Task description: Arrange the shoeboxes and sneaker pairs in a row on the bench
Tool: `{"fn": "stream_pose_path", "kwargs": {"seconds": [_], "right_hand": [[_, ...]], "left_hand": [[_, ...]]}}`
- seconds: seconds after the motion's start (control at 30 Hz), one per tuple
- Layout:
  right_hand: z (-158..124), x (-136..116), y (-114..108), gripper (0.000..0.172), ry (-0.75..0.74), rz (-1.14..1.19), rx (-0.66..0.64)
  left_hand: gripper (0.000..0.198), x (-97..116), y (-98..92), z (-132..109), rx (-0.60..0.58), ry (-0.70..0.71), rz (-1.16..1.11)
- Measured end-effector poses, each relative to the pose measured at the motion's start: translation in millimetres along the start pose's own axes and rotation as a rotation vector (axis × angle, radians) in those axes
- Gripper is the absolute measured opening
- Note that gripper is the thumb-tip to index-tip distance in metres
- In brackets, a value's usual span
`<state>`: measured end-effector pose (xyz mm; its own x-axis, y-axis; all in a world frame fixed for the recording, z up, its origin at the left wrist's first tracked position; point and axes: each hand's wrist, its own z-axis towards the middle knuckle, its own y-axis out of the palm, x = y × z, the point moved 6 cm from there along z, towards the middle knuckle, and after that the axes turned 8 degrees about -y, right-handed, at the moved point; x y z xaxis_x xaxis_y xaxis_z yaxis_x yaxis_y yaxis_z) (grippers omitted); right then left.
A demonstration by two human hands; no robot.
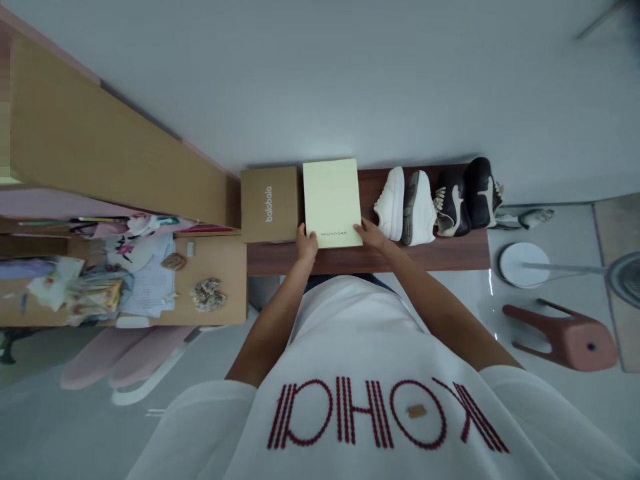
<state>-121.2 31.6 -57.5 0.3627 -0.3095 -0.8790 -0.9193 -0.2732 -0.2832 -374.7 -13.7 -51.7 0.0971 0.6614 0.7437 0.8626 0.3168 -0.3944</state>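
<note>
A pale yellow shoebox (332, 197) with printed lettering near its front edge sits on a dark wooden shelf top (440, 259). My left hand (307, 244) grips its front left corner, and my right hand (370, 233) grips its front right corner. Fingers of both hands are partly hidden along the box's sides. Close against its left side stands a brown "balabala" box (270, 203). To the right are white sneakers (391, 205), and past them black shoes with pale trim (453, 201).
At left, a desk (235, 273) carries papers, plastic bags and hair ties under a wooden shelf panel. A pink chair (150, 357) is below it. On the right floor stand a reddish stool (585, 341) and a fan with a white round base (524, 264). A wall rises behind the shelf.
</note>
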Motion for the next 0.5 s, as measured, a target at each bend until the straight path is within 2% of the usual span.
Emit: {"fn": "stream_pose_path", "kwargs": {"seconds": [0.1, 0.2, 0.27, 0.4, 0.43, 0.5], "right_hand": [[-13, 5, -25, 0.069, -0.033, -0.075, 0.125], [-37, 13, -72, 0.068, -0.116, -0.082, 0.289], [-54, 23, -110, 0.067, -0.147, -0.108, 0.419], [-73, 50, -178, 0.058, -0.095, -0.169, 0.615], [-74, 57, -189, 0.054, -0.064, -0.183, 0.625], [-72, 69, -203, 0.048, -0.001, -0.212, 0.594]], "left_hand": [[0.063, 23, -2.7, -21, 0.047, 0.185, 0.074], [0.059, 48, 17.7, -50, -0.016, 0.365, 0.087], [0.055, 60, 47.6, -68, -0.127, 0.409, 0.076], [0.056, 64, 130.6, -90, -0.434, 0.339, 0.080], [0.060, 61, 149.3, -92, -0.472, 0.298, 0.097], [0.068, 56, 178.0, -89, -0.467, 0.205, 0.127]]}}
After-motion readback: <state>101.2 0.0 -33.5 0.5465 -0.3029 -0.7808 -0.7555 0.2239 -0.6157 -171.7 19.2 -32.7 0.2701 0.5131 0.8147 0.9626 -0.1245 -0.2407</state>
